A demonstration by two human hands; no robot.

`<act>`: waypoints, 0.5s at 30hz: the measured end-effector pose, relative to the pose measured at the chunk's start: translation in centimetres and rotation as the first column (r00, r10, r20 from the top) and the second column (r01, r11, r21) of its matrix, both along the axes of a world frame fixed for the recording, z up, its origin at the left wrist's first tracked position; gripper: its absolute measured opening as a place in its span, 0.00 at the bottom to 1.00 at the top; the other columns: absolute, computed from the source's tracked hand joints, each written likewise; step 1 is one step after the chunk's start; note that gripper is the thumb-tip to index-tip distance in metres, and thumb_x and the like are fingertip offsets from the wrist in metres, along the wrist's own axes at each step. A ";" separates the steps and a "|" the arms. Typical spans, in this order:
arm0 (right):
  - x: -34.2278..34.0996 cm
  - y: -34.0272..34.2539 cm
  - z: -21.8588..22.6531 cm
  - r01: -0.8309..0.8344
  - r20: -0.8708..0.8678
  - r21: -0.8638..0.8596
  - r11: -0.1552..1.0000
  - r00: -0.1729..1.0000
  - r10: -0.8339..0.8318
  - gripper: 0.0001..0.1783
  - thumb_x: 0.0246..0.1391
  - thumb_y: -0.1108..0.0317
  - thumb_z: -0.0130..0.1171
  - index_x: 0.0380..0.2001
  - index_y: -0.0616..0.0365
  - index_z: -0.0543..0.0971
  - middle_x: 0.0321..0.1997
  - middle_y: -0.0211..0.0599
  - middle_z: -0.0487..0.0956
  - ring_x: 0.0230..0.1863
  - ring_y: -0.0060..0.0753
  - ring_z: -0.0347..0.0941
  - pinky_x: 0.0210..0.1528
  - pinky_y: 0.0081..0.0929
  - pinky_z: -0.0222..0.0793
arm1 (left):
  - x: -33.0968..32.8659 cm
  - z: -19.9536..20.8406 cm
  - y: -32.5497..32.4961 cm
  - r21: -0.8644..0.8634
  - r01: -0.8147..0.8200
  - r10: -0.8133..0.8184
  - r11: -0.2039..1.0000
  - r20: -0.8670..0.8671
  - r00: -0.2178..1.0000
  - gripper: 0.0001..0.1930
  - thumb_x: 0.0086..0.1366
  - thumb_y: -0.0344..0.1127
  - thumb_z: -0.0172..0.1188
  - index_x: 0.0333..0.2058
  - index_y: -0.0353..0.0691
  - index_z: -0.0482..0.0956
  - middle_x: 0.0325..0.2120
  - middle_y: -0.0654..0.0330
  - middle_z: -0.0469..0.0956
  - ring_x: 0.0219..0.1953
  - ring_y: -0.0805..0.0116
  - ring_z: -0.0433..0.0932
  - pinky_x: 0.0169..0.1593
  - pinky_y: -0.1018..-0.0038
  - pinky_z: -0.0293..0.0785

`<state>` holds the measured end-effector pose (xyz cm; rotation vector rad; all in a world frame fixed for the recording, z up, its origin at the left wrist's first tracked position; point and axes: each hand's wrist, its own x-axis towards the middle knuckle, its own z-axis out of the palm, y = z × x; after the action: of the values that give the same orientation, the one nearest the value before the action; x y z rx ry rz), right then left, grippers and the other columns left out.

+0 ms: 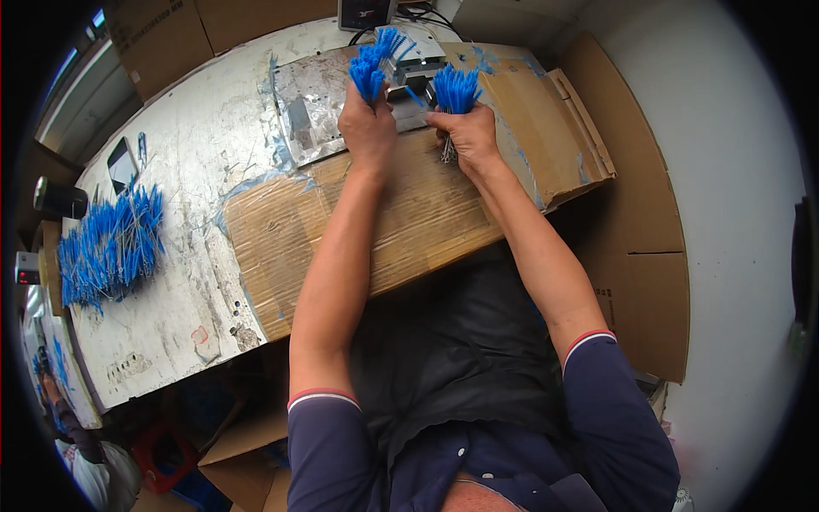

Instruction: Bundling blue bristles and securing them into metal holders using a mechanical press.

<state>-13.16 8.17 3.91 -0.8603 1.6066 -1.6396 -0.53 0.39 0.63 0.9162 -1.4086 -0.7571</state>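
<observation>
My left hand (368, 141) is closed round a bunch of thin blue-headed wire brushes (368, 72), their heads sticking up past the fist. Another blue bunch (456, 89) is gripped in my right hand (474, 136); its bare wire stems (449, 152) poke out below the fingers. Between and just beyond the hands stands a small metal machine (420, 72). A single blue piece (414, 96) slants across near its front. Both hands are above the far part of the worktable, and the fists hide most of the stems.
A large heap of blue brushes (113, 245) lies on the worn white table (192, 282) at left, near a phone (122, 165) and a dark cylinder (60, 197). Taped cardboard (281, 230) covers the front edge. A cardboard box (546, 119) is at right. Another person (98, 465) appears lower left.
</observation>
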 end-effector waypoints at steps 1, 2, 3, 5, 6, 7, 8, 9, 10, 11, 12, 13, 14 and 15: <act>-0.1 -0.3 -0.1 0.074 0.019 -0.025 0.997 0.997 -0.073 0.09 0.40 0.81 0.70 0.25 0.63 0.79 0.23 0.33 0.79 0.18 0.24 0.73 0.17 0.23 0.67 | 0.2 0.1 -0.1 0.037 0.002 0.000 0.999 -0.040 0.999 0.07 0.71 0.34 0.57 0.42 0.38 0.78 0.30 0.59 0.85 0.26 0.72 0.82 0.31 0.73 0.76; -0.4 -0.4 -0.2 0.077 0.019 -0.023 0.997 0.997 -0.077 0.09 0.40 0.81 0.70 0.25 0.63 0.79 0.23 0.33 0.79 0.18 0.24 0.73 0.17 0.23 0.67 | 0.3 0.2 -0.2 0.073 0.005 0.001 0.997 -0.080 0.997 0.07 0.72 0.34 0.57 0.42 0.38 0.77 0.31 0.59 0.85 0.26 0.72 0.83 0.31 0.72 0.76; -0.6 -0.7 -0.2 0.106 0.013 0.002 0.994 0.994 -0.106 0.09 0.40 0.81 0.70 0.24 0.63 0.78 0.22 0.34 0.79 0.17 0.24 0.73 0.16 0.24 0.66 | 0.5 0.3 -0.2 0.079 0.001 0.005 0.997 -0.074 0.997 0.07 0.72 0.35 0.56 0.42 0.38 0.77 0.31 0.60 0.85 0.26 0.73 0.83 0.31 0.73 0.76; -0.9 -1.0 -0.3 0.136 0.006 0.029 0.990 0.991 -0.136 0.08 0.40 0.82 0.69 0.24 0.64 0.78 0.21 0.34 0.78 0.16 0.25 0.73 0.14 0.24 0.66 | 0.4 0.5 0.0 0.085 0.005 0.001 0.996 -0.073 0.997 0.07 0.72 0.35 0.56 0.42 0.38 0.77 0.31 0.60 0.85 0.26 0.73 0.83 0.31 0.73 0.76; -0.9 -1.1 -0.3 0.148 0.009 0.031 0.989 0.989 -0.148 0.08 0.40 0.82 0.69 0.23 0.64 0.78 0.21 0.35 0.78 0.15 0.26 0.72 0.14 0.24 0.65 | 0.3 0.4 0.0 0.090 0.008 -0.002 0.996 -0.072 0.997 0.07 0.72 0.36 0.56 0.41 0.38 0.77 0.31 0.60 0.85 0.26 0.73 0.83 0.31 0.73 0.76; -0.9 -1.2 -0.3 0.160 0.013 0.033 0.987 0.987 -0.160 0.08 0.40 0.83 0.68 0.21 0.64 0.78 0.20 0.36 0.78 0.15 0.26 0.72 0.14 0.24 0.65 | 0.3 0.4 0.0 0.091 0.009 -0.002 0.996 -0.071 0.997 0.07 0.72 0.36 0.56 0.41 0.38 0.77 0.31 0.60 0.85 0.26 0.73 0.83 0.31 0.73 0.76; -0.9 -1.3 -0.3 0.160 0.013 0.033 0.987 0.987 -0.161 0.08 0.40 0.83 0.68 0.21 0.64 0.78 0.20 0.36 0.78 0.15 0.26 0.72 0.14 0.24 0.65 | 0.4 0.3 0.0 0.054 -0.002 0.005 0.999 -0.051 0.999 0.07 0.72 0.35 0.56 0.41 0.38 0.77 0.32 0.59 0.86 0.27 0.72 0.83 0.31 0.73 0.77; -0.8 -1.4 -0.4 0.159 -0.004 0.036 0.987 0.987 -0.159 0.08 0.40 0.83 0.68 0.21 0.65 0.78 0.20 0.36 0.78 0.15 0.26 0.72 0.14 0.24 0.65 | 0.4 0.0 -0.1 0.016 -0.012 0.012 1.000 -0.030 0.999 0.07 0.72 0.35 0.56 0.41 0.38 0.77 0.32 0.59 0.86 0.27 0.71 0.84 0.31 0.72 0.77; -0.7 -1.4 -0.5 0.157 -0.021 0.039 0.987 0.987 -0.157 0.08 0.40 0.83 0.68 0.21 0.65 0.77 0.20 0.37 0.78 0.14 0.27 0.72 0.14 0.24 0.65 | 0.5 -0.2 -0.3 0.016 -0.012 0.013 1.000 -0.029 0.999 0.07 0.72 0.35 0.56 0.41 0.38 0.77 0.32 0.59 0.86 0.27 0.71 0.84 0.31 0.72 0.77; -0.7 -1.5 -0.6 0.157 -0.020 0.039 0.987 0.987 -0.156 0.08 0.40 0.83 0.68 0.21 0.65 0.77 0.20 0.37 0.78 0.14 0.27 0.72 0.14 0.24 0.65 | 0.5 -0.4 -0.5 -0.031 -0.065 0.065 0.997 0.002 0.998 0.07 0.71 0.35 0.57 0.41 0.38 0.76 0.32 0.57 0.85 0.28 0.66 0.84 0.32 0.69 0.77; -0.9 -1.6 -0.8 0.164 -0.024 0.039 0.986 0.986 -0.163 0.08 0.40 0.83 0.68 0.21 0.65 0.77 0.20 0.37 0.78 0.14 0.27 0.72 0.14 0.24 0.65 | 0.3 -0.3 -0.5 -0.080 -0.111 0.114 0.991 0.029 0.993 0.08 0.71 0.36 0.58 0.40 0.38 0.76 0.32 0.55 0.85 0.29 0.60 0.84 0.34 0.65 0.77; -1.1 -1.6 -1.0 0.170 -0.029 0.038 0.985 0.985 -0.169 0.08 0.40 0.83 0.68 0.20 0.65 0.77 0.19 0.37 0.78 0.14 0.27 0.72 0.14 0.24 0.65 | 0.2 -0.2 -0.4 -0.080 -0.108 0.110 0.991 0.028 0.993 0.08 0.71 0.36 0.58 0.40 0.38 0.76 0.32 0.55 0.85 0.29 0.60 0.84 0.34 0.65 0.77; -1.4 -1.6 -1.1 0.174 -0.030 0.038 0.984 0.984 -0.173 0.08 0.40 0.83 0.68 0.20 0.65 0.77 0.19 0.37 0.78 0.14 0.27 0.72 0.14 0.24 0.65 | 0.0 -0.1 -0.3 -0.071 -0.174 0.183 0.982 0.144 0.972 0.06 0.66 0.31 0.59 0.39 0.39 0.75 0.31 0.53 0.83 0.32 0.53 0.82 0.37 0.60 0.75; -1.2 -1.6 -1.0 0.174 -0.017 0.049 0.984 0.985 -0.173 0.07 0.41 0.83 0.68 0.20 0.65 0.78 0.19 0.37 0.78 0.14 0.27 0.72 0.14 0.24 0.65 | 0.1 -0.1 -0.2 -0.072 -0.245 0.255 0.967 0.262 0.931 0.08 0.61 0.26 0.60 0.39 0.40 0.74 0.30 0.51 0.81 0.36 0.47 0.80 0.41 0.54 0.73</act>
<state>-14.37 6.56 2.94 -0.7236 1.7663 -1.7072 -0.43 0.17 0.54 1.1772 -1.4987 -0.4221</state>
